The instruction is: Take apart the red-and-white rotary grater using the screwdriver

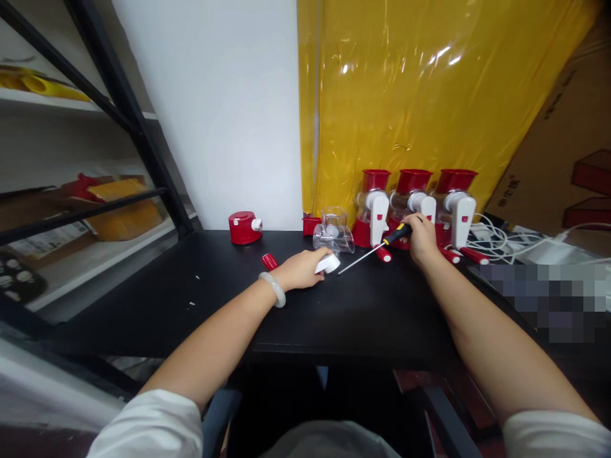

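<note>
Left hand point(301, 270) grips a white plastic piece point(330, 263) over the black table point(305, 324), near a clear plastic housing point(334, 238); right hand point(421, 236), holding a black-and-yellow screwdriver point(397, 235), partly hides 1 of 3 red-and-white grinders point(426, 205).

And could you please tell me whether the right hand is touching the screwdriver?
Touching: the head view shows the right hand gripping the screwdriver by its handle.

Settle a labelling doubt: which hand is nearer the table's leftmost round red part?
Left. The left hand, holding a white piece, is in front of the round red part and to its right; the right hand, holding a screwdriver, is much farther right.
</note>
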Demonstrator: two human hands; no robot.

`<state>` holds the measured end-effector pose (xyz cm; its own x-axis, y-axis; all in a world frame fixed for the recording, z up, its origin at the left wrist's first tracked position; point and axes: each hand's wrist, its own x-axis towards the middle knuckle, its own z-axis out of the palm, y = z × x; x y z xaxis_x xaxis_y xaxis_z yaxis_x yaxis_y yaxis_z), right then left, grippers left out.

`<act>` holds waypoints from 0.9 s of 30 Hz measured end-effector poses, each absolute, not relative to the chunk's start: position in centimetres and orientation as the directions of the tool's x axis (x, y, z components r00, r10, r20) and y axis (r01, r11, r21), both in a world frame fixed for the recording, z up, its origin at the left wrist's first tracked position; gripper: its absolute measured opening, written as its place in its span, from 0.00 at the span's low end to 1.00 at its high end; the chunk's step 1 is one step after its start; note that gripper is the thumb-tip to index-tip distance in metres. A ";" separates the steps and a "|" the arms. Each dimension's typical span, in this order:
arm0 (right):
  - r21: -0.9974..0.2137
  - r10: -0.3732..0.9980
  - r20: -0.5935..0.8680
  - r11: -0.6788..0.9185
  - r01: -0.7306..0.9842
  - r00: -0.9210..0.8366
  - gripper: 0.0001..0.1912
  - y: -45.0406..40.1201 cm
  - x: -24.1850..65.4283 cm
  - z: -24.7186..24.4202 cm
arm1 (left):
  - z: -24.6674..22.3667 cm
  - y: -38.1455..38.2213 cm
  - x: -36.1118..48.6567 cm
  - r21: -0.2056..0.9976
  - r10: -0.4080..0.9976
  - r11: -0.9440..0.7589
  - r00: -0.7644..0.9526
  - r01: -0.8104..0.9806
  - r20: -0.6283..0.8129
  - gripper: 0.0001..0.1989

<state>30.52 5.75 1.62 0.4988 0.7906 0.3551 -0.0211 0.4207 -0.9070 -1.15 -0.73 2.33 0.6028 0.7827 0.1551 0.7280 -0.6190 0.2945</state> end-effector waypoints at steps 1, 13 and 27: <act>-0.906 0.791 0.360 0.423 -0.018 0.494 0.01 5.8 30.6 1.6 | 2.4 -0.7 -1.2 0.292 0.784 -0.617 0.602 0.731 0.151 0.26; -0.901 0.790 0.362 0.433 -0.034 0.495 0.02 5.8 30.5 1.5 | 2.4 -0.7 -1.2 0.311 0.780 -0.620 0.608 0.721 0.145 0.27; -0.903 0.790 0.363 0.429 -0.023 0.493 0.02 5.7 30.5 1.6 | 2.6 -0.8 -1.1 0.286 0.786 -0.615 0.600 0.734 0.150 0.26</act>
